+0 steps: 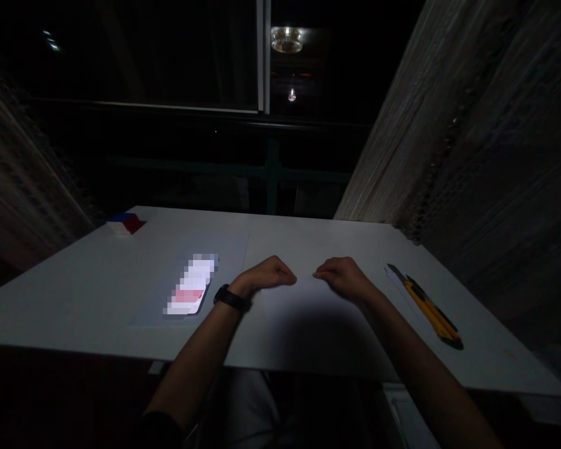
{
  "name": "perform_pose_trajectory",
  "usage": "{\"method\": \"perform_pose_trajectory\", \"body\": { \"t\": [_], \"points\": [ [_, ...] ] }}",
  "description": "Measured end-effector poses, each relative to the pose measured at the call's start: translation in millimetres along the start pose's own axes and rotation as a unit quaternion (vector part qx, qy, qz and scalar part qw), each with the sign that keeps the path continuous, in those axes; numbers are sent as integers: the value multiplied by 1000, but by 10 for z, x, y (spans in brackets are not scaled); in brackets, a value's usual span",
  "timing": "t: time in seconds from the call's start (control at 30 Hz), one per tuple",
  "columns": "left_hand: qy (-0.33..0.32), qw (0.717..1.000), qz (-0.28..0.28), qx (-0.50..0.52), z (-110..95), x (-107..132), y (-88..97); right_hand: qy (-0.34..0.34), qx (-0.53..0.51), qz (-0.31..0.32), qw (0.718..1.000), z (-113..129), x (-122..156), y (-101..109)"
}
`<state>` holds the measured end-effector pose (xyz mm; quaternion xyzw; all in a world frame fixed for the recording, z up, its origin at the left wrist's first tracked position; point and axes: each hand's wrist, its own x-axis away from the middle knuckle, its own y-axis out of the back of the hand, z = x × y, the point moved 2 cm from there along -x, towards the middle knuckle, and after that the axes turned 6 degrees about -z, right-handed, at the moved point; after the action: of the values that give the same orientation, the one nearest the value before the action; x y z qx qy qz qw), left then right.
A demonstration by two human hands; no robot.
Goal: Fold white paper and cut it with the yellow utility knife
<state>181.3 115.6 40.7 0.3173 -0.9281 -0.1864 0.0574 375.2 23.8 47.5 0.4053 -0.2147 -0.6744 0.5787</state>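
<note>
A white sheet of paper [308,302] lies in front of me, its near part in dark shadow. My left hand [273,272], with a black watch [231,298] on the wrist, is closed in a pinch at the far left of the sheet. Opposite it, my right hand [341,274] pinches the far right of the same sheet. A short stretch of the paper's far edge shows between the fingertips. The dim light hides how the paper is bent under the fingers.
A lit phone [191,284] rests on another sheet [144,317] to the left. At the white table's [290,231] far left corner sits a blue, red and white cube [124,223]. A yellow and black utility knife [432,308] lies at right. Curtains [378,137] frame the dark window.
</note>
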Motion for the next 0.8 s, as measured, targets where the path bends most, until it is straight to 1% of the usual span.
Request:
{"method": "perform_pose_trajectory", "body": {
  "t": [0.07,0.13,0.27,0.37,0.47,0.57,0.7,0.73,0.8],
  "points": [
    [-6,1000,27,-11,29,-13,10,7,12,-14,1000,-32,8,36],
    [-5,999,31,-19,60,-22,30,1,12,-25,1000,-87,21,74],
    [9,999,34,-12,86,-15,58,-52,-14,-49,997,-244,65,175],
    [38,998,48,21,101,-8,67,-93,-35,-44,994,-341,107,262],
    [78,994,54,48,133,-10,85,-116,-47,-31,992,-367,138,330],
    [95,992,45,69,152,-8,124,-136,-52,-31,989,-336,153,370],
    [92,993,28,65,166,-7,206,-145,-49,-28,988,-315,162,389],
    [90,994,12,54,170,-13,231,-148,-48,-30,987,-325,162,389],
    [91,995,-41,20,175,-33,276,-150,-46,-33,987,-350,157,378]
  ]
}}
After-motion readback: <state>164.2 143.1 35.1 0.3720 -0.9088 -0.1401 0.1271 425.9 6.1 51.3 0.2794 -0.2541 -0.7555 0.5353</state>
